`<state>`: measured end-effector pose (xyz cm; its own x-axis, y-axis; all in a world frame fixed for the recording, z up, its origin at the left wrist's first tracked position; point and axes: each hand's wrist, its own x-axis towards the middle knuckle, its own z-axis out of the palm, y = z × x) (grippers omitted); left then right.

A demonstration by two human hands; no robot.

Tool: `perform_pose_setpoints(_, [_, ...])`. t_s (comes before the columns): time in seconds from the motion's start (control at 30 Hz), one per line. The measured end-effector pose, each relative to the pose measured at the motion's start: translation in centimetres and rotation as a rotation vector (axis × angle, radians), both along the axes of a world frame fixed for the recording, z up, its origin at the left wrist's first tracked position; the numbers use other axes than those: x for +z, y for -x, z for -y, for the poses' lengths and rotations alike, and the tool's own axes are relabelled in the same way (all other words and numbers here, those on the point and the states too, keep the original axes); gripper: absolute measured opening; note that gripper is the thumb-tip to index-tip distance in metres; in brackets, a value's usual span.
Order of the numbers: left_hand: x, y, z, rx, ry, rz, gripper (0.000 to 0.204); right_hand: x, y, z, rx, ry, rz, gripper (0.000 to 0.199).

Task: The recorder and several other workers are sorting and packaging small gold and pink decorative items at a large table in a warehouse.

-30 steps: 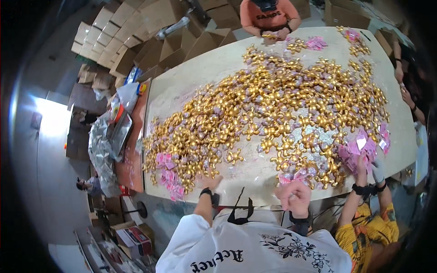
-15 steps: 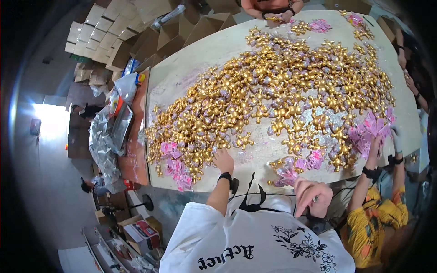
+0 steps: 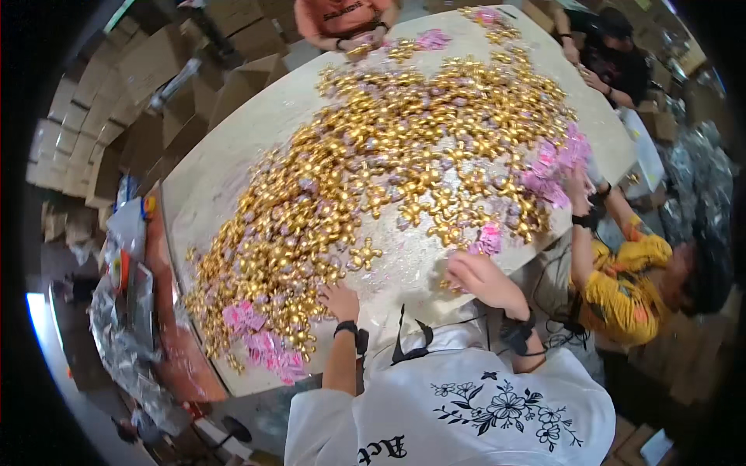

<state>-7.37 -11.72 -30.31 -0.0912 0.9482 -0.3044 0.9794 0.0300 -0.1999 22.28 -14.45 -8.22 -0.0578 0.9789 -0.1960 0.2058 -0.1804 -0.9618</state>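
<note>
Shiny gold bear-shaped figures (image 3: 311, 202) lie in a wide heap, many with clear wrapping among them. At the heap's near edge my left hand (image 3: 339, 300) rests with fingers spread, touching the closest figures. One gold figure (image 3: 364, 254) lies apart, just beyond that hand. My right hand (image 3: 486, 281) is raised over the table's near edge with its fingers curled together; what is in them, if anything, is hidden. Under its fingertips some gold shows, and pink packets (image 3: 489, 239) lie just past it. More pink packets (image 3: 268, 349) sit left of my left hand.
The pale table (image 3: 225, 147) carries everything. A co-worker in yellow (image 3: 622, 272) handles pink packets (image 3: 552, 171) at my right. Other people sit at the far side (image 3: 346, 23) and far right (image 3: 610, 58). Cardboard boxes (image 3: 179, 116) and a reddish side table (image 3: 175, 326) stand left.
My right hand has moved from near my body out over the table edge. My left hand stays at the heap's edge. The whole view has turned toward the right.
</note>
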Motion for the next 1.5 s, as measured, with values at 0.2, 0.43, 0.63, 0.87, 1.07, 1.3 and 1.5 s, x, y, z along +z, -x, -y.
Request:
perform_pose_setpoints(0.2, [-2.8,2.0,3.0,-0.139,0.048,-0.04,0.05,-2.1,3.0,-1.2,0.159,-0.04,0.459,0.022])
perform_pose_setpoints(0.43, [-4.4,2.0,2.6,-0.189,0.026,-0.123,0.038,-6.0,4.4,-1.5,0.245,-0.243,0.733,0.013])
perform_pose_setpoints(0.63, [-5.3,2.6,1.2,-0.156,-0.209,0.152,0.024,-5.7,4.9,-1.2,0.345,-0.247,0.688,0.01])
perform_pose_setpoints(0.87, [2.2,-2.3,-0.2,-0.061,-0.258,0.381,0.025,-7.5,3.7,-0.5,0.294,-0.268,0.413,0.012])
perform_pose_setpoints(1.07, [-3.5,2.2,4.4,0.048,-0.078,-0.08,0.04,-7.4,3.1,-0.3,0.351,-0.314,0.518,0.006])
perform_pose_setpoints(1.3, [-2.9,3.6,6.1,0.484,0.08,0.246,0.093,-7.2,3.5,0.9,0.401,-0.348,0.457,0.004])
perform_pose_setpoints(1.5, [-3.3,3.1,5.8,0.51,0.031,0.176,0.092,-7.6,3.9,1.9,0.373,-0.233,0.325,0.006])
